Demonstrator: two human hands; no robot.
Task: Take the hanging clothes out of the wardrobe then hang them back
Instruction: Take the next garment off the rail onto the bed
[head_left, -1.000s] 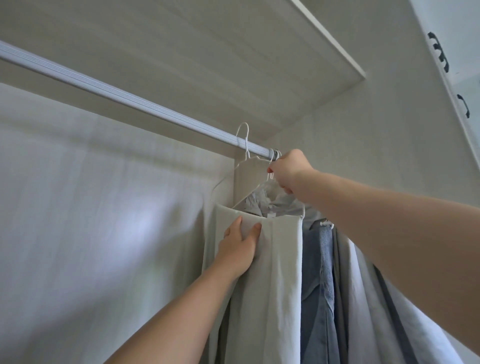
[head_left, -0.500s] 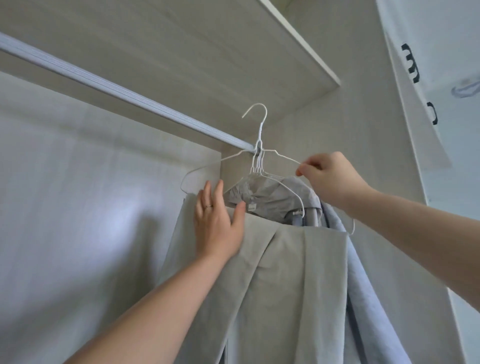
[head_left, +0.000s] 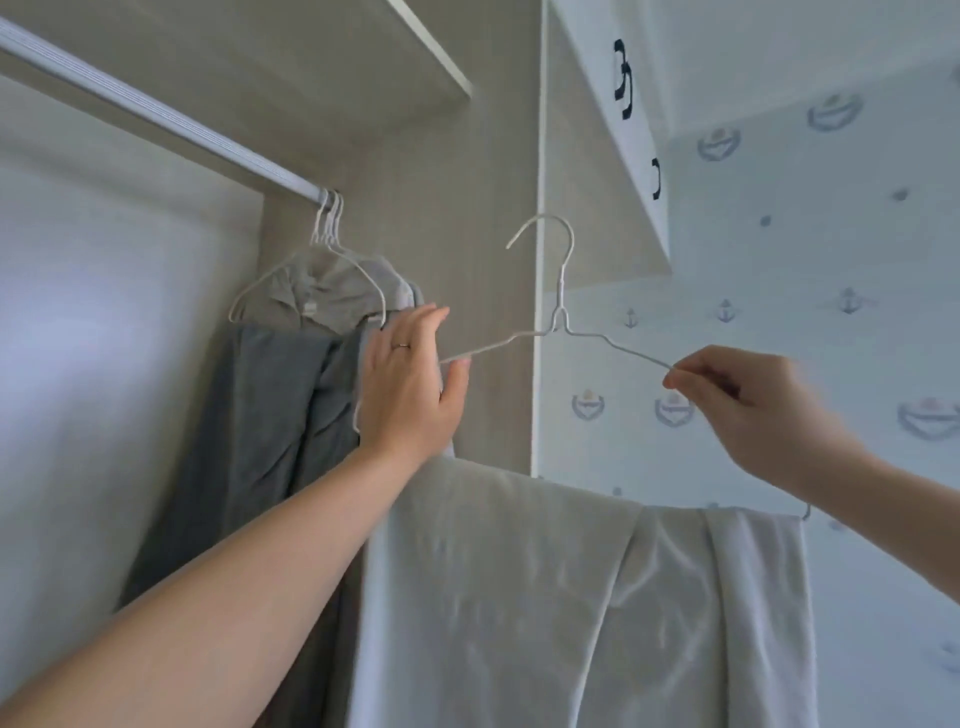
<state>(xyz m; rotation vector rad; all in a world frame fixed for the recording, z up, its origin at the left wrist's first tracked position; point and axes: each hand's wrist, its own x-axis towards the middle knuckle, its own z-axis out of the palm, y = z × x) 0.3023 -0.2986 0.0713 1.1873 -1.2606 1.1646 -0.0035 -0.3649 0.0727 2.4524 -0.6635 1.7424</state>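
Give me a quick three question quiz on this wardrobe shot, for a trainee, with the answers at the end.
1. True or false: the hook of the white hanger sits on the rail.
2. Which hand pinches the hanger's wire shoulder? A. left B. right C. neither
3. Fill in: the pale cloth is draped over the hanger's ___ bar.

Key: 1. False, the hook is in the air, off the rail. 2. B, the right hand. 3. Bottom.

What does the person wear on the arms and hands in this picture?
The left forearm and right forearm are bare, no sleeves in view. The left hand carries a thin ring on one finger. The right hand shows no ring; neither wrist shows a watch.
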